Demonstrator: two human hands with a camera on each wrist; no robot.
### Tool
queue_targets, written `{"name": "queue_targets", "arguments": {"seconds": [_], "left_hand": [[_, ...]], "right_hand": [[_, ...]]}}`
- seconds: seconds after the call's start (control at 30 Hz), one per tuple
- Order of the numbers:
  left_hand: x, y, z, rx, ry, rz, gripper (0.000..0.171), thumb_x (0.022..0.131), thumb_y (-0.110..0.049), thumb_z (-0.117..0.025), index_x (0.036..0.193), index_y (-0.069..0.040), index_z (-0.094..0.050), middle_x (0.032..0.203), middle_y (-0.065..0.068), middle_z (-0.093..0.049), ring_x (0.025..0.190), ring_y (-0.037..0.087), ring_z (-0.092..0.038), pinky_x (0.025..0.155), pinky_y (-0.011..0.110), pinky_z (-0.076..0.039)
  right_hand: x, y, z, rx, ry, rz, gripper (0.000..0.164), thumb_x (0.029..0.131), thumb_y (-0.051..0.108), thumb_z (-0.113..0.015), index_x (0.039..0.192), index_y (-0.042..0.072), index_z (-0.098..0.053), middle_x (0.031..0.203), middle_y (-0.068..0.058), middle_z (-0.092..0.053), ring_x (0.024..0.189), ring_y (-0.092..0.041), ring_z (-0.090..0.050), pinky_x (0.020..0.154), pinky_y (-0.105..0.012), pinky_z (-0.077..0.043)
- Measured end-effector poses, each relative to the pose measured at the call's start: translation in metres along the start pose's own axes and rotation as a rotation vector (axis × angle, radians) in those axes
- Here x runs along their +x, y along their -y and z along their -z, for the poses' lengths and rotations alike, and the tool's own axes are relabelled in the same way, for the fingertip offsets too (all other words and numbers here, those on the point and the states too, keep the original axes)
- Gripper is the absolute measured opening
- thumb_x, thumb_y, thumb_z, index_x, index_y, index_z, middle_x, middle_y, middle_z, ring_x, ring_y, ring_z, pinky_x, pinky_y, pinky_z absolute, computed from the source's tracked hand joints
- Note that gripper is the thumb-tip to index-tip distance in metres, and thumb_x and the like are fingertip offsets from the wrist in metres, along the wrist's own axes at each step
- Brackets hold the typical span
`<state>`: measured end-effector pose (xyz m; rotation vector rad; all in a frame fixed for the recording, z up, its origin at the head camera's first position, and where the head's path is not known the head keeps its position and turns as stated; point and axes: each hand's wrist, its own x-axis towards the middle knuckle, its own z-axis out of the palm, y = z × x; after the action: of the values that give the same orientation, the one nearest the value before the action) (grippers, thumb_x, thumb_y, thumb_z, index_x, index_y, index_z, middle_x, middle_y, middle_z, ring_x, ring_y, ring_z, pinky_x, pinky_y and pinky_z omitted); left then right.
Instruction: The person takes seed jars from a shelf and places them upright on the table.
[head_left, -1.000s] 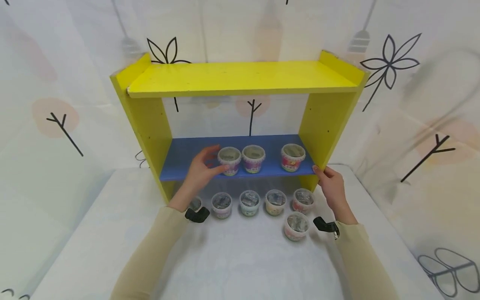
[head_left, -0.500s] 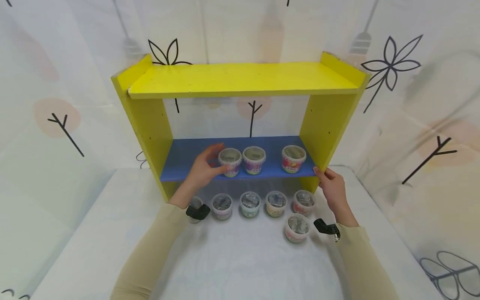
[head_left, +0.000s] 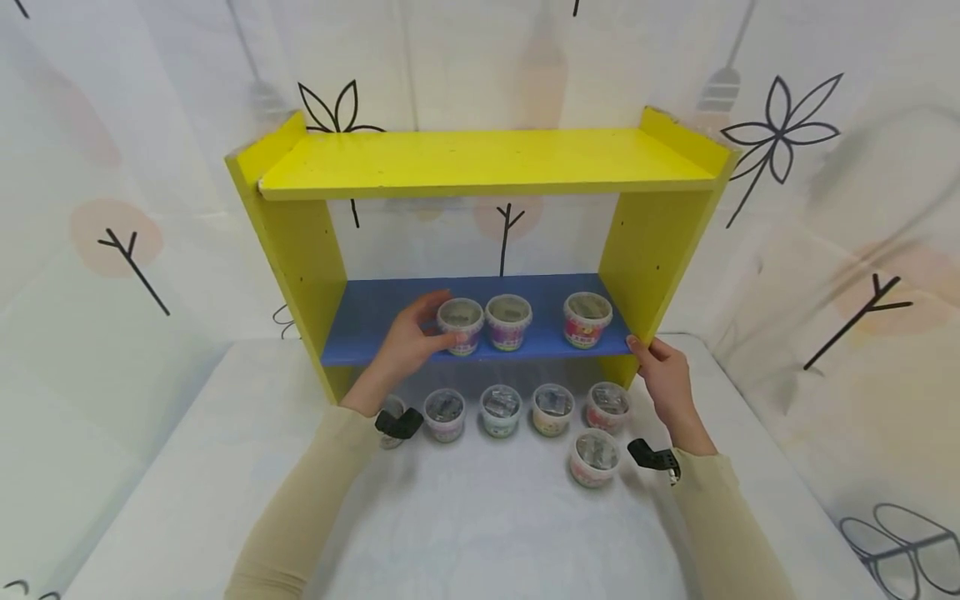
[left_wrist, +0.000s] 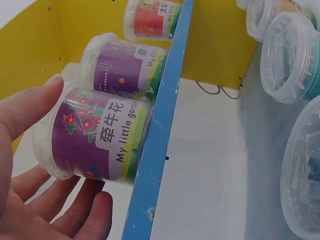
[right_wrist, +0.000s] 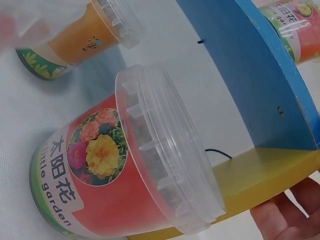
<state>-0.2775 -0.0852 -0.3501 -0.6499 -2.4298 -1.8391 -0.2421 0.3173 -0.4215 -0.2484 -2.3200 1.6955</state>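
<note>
My left hand (head_left: 411,337) is around a purple-labelled plastic cup (left_wrist: 95,135) at the front edge of the blue shelf board (head_left: 375,312). The thumb lies along the near side of its rim, and the fingers curl round the other side. Close beside it stands a second purple-labelled cup (head_left: 508,323). A red-labelled cup (head_left: 587,320) sits farther right on the same board. At the right end, my right hand (head_left: 664,377) grips the front edge of the yellow side panel (head_left: 645,258), thumb in front. In the right wrist view only some fingers (right_wrist: 280,215) show at the panel.
Under the board, several lidded cups stand in a row on the white table (head_left: 480,533), among them a green one (head_left: 500,410). A pink-labelled cup (head_left: 594,458) stands forward of the row at right. The yellow top board (head_left: 480,158) spans above. Patterned cloth hangs behind.
</note>
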Motion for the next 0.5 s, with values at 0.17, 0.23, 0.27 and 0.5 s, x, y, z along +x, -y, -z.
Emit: {"name": "queue_targets", "arguments": {"seconds": [0.17,0.23,0.27,0.5], "left_hand": [[-0.0004,-0.0014,-0.0003,-0.011,0.001,0.047,0.073,0.083,-0.016,-0.082,0.147,-0.014,-0.047,0.146,0.009,-0.048,0.125,0.034,-0.054,0.094,0.045,-0.051],[-0.0005,-0.001,-0.0003,-0.001,-0.007,0.056,0.073,0.083,-0.016,-0.083,0.147,-0.014,-0.048,0.147,0.009,-0.047,0.126,0.034,-0.053,0.093,0.044,-0.051],[-0.0006,-0.0008,-0.0003,0.007,-0.014,0.058,0.073,0.082,-0.016,-0.083,0.147,-0.013,-0.049,0.147,0.009,-0.047,0.127,0.033,-0.052,0.092,0.044,-0.052],[-0.004,-0.0015,0.0009,0.043,-0.06,0.067,0.071,0.081,-0.021,-0.085,0.143,-0.013,-0.053,0.146,0.005,-0.048,0.129,0.028,-0.05,0.086,0.044,-0.054]], "right_hand": [[0.0007,-0.0005,-0.0001,0.005,0.002,0.003,0.065,0.099,0.052,-0.053,0.145,0.005,-0.05,0.136,-0.018,-0.056,0.128,-0.038,-0.049,0.104,-0.055,-0.04],[0.0005,-0.0004,-0.0002,0.003,0.002,0.003,0.066,0.099,0.052,-0.052,0.145,0.004,-0.05,0.137,-0.019,-0.056,0.128,-0.038,-0.049,0.104,-0.055,-0.04],[0.0002,-0.0002,-0.0003,0.003,0.003,0.004,0.066,0.099,0.052,-0.052,0.145,0.004,-0.05,0.137,-0.02,-0.055,0.128,-0.038,-0.049,0.104,-0.055,-0.04],[-0.0001,-0.0008,0.0002,-0.017,-0.005,0.007,0.066,0.099,0.053,-0.053,0.144,0.005,-0.051,0.134,-0.018,-0.057,0.124,-0.034,-0.052,0.104,-0.053,-0.041]]}}
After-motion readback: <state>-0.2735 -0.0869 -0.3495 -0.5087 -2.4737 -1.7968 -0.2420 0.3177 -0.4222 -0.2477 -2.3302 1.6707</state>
